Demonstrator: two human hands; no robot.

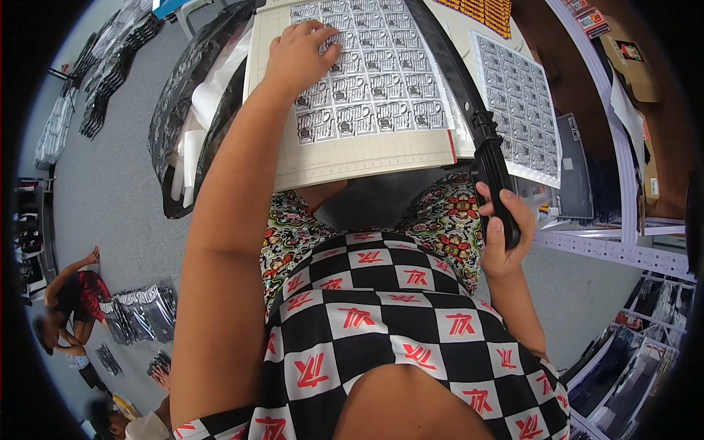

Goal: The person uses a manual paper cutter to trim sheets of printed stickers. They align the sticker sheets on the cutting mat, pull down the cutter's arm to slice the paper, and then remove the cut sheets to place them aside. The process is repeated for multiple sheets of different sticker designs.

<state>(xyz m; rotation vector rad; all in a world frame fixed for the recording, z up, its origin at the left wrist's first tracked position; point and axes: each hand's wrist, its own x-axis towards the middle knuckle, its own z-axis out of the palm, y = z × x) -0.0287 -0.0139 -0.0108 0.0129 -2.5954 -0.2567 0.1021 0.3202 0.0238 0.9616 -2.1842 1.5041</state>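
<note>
A sheet of printed black-and-white labels (378, 84) lies on the cream base (374, 159) of a paper cutter. My left hand (302, 57) rests on the sheet's left part, fingers apart and slightly bent, holding nothing. Along the base's right side runs the cutter's long black blade arm (456, 70), slanting toward me. My right hand (509, 229) is closed round the black handle (493, 172) at its near end. The sheet's right edge lies close beside the blade arm.
Right of the cutter lies another label sheet (519, 106), with an orange patterned sheet (484, 13) beyond it. A black plastic bag (180, 110) with white rolls stands at the left. Shelving (616, 253) is at the right. Other people (70, 297) sit among bundles on the floor.
</note>
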